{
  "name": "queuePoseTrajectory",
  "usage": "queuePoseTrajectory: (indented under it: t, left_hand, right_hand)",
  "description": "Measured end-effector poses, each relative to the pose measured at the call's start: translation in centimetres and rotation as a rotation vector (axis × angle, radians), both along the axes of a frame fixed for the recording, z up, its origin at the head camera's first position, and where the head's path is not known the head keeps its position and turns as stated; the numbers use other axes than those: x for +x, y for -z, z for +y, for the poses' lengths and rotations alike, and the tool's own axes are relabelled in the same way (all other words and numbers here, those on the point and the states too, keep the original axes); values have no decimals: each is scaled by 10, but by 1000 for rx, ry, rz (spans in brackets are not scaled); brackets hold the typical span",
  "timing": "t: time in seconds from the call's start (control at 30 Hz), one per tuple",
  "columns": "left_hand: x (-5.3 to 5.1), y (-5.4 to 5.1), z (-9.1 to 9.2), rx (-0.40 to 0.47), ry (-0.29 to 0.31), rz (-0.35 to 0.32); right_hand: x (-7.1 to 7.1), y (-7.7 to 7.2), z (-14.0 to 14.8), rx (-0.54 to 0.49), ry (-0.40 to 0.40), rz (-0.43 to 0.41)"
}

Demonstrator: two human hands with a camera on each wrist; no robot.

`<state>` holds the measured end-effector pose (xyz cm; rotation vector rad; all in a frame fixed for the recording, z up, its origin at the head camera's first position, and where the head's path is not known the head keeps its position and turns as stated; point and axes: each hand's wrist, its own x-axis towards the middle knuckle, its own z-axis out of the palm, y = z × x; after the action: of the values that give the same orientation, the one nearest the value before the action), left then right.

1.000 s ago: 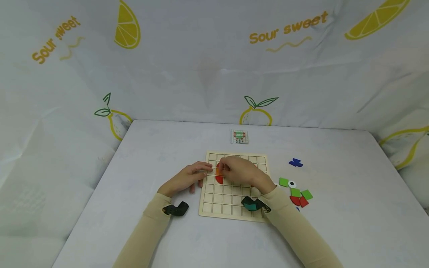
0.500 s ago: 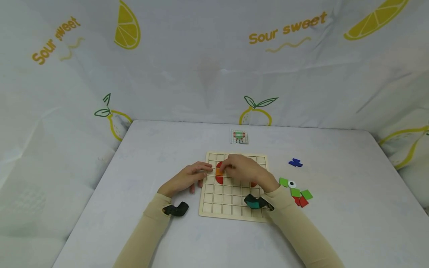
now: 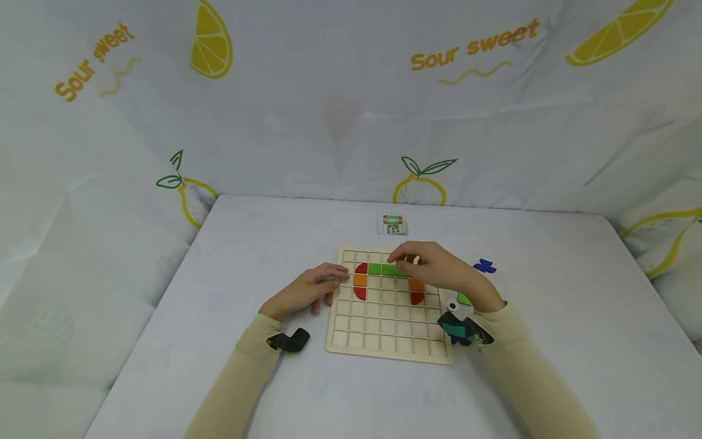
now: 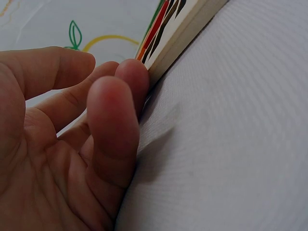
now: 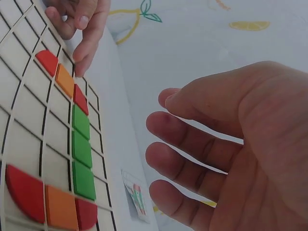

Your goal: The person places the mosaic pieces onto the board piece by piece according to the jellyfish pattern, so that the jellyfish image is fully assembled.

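A pale wooden grid board (image 3: 378, 335) lies on the white table. On it sits a row of green square tiles (image 3: 381, 269), with a red and orange column at each end; the orange tile (image 3: 360, 280) of the left column lies between two rounded red tiles. My left hand (image 3: 307, 289) rests at the board's left edge, fingers loosely extended, fingertips on the rim. Over the board's upper right, my right hand (image 3: 433, 265) hovers with loosely bent fingers. In the right wrist view nothing shows between the thumb and fingers of that right hand (image 5: 231, 139).
Behind the board lies a small picture card (image 3: 392, 223). Right of the board are a white disc with a black dot (image 3: 452, 306), a green tile (image 3: 464, 299) and blue pieces (image 3: 485, 266). My right forearm hides part of that area.
My right hand has moved right from the left column, uncovering the green row and the right column. It now blocks some loose tiles from sight. My left hand has stayed put.
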<state>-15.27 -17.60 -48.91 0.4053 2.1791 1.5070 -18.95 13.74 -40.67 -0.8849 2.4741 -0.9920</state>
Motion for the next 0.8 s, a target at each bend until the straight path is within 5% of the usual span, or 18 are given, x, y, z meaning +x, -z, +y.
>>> queuePoseTrajectory:
  t: [0.8]
  left_hand:
    - [0, 0, 2, -20, -12, 2]
  right_hand:
    - [29, -3, 95, 142, 246, 74]
